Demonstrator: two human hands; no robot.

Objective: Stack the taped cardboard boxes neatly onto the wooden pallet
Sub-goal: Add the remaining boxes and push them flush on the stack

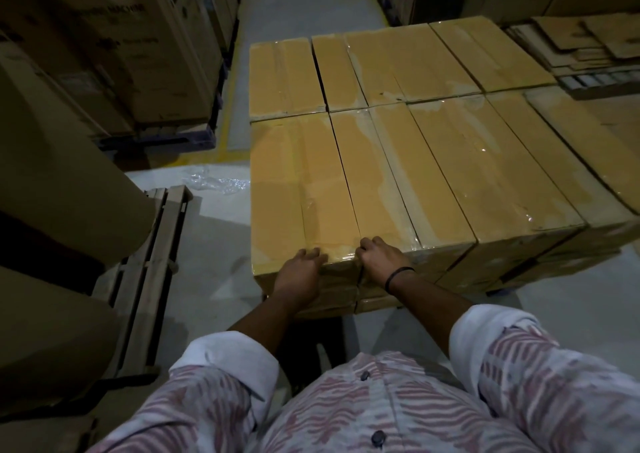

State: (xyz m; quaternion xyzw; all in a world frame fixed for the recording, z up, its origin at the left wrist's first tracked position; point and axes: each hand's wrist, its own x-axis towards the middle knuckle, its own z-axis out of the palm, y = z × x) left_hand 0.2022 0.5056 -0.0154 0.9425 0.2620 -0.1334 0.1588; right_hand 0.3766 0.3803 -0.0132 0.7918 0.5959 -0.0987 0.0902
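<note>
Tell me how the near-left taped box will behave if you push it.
Probably stiff: the near-left box has a flat, unsagging top. Likely slides rather than tips, being long and low. Glossy tape may feel slippery.

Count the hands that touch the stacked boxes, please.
2. The left hand rests on the near top edge of the front-left box. The right hand hooks its fingers into the seam on that box's right. No other hand shows.
</note>
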